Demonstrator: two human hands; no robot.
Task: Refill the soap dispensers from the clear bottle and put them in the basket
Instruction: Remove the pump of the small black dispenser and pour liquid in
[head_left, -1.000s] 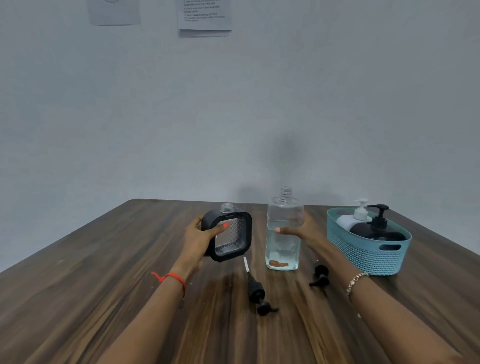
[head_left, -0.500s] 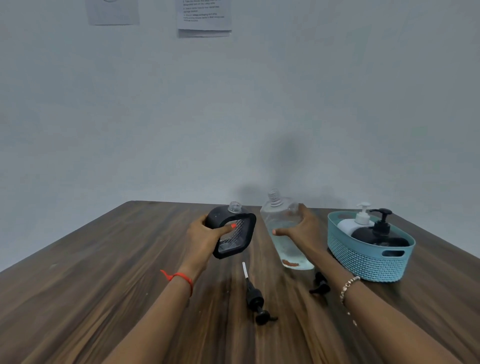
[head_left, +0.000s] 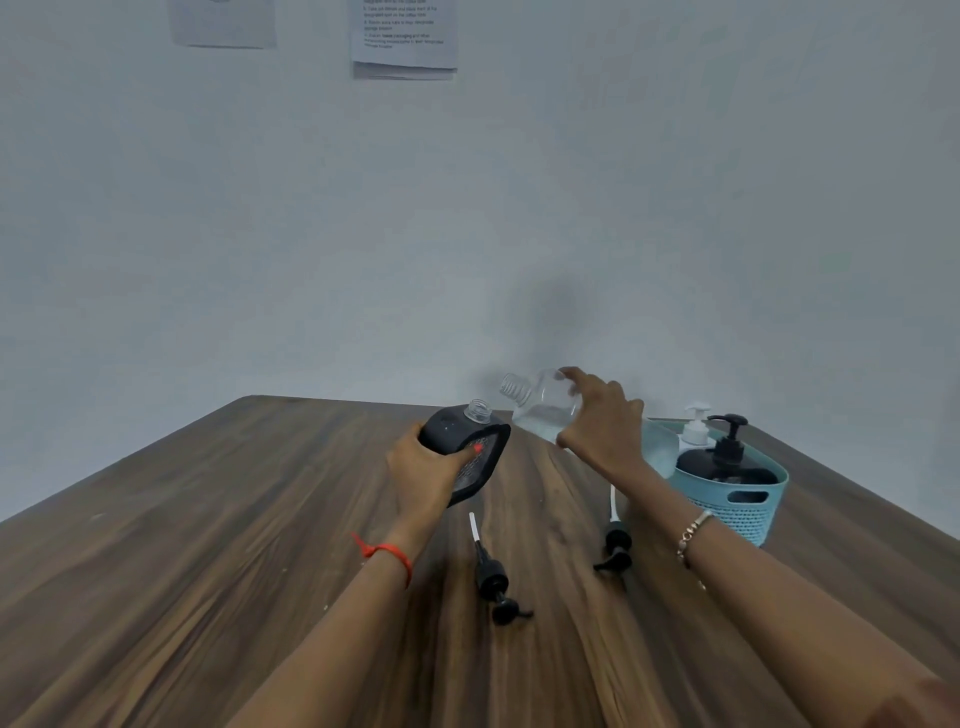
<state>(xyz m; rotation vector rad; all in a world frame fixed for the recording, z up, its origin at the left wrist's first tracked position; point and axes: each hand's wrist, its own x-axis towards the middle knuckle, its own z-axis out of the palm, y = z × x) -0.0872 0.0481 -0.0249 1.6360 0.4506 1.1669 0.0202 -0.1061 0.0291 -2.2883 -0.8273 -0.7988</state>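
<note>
My left hand (head_left: 423, 470) grips a black square soap dispenser (head_left: 470, 449) with a clear window and an open clear neck, tilted right above the table. My right hand (head_left: 602, 423) holds the clear bottle (head_left: 543, 402) lifted and tipped left, its open threaded mouth just above and right of the dispenser's neck. Clear liquid sits in the bottle's lower side. Two black pump heads lie on the table: one (head_left: 493, 577) below the dispenser, another (head_left: 615, 545) under my right forearm.
A teal basket (head_left: 748, 499) stands at the right, holding a white pump dispenser (head_left: 696, 431) and a black pump dispenser (head_left: 724, 460). The brown wooden table (head_left: 208, 545) stretches left and forward. Papers hang on the grey wall behind.
My right hand has lifted the clear bottle off the table and tipped it leftward toward the dispenser. My left hand has tilted the black dispenser further right.
</note>
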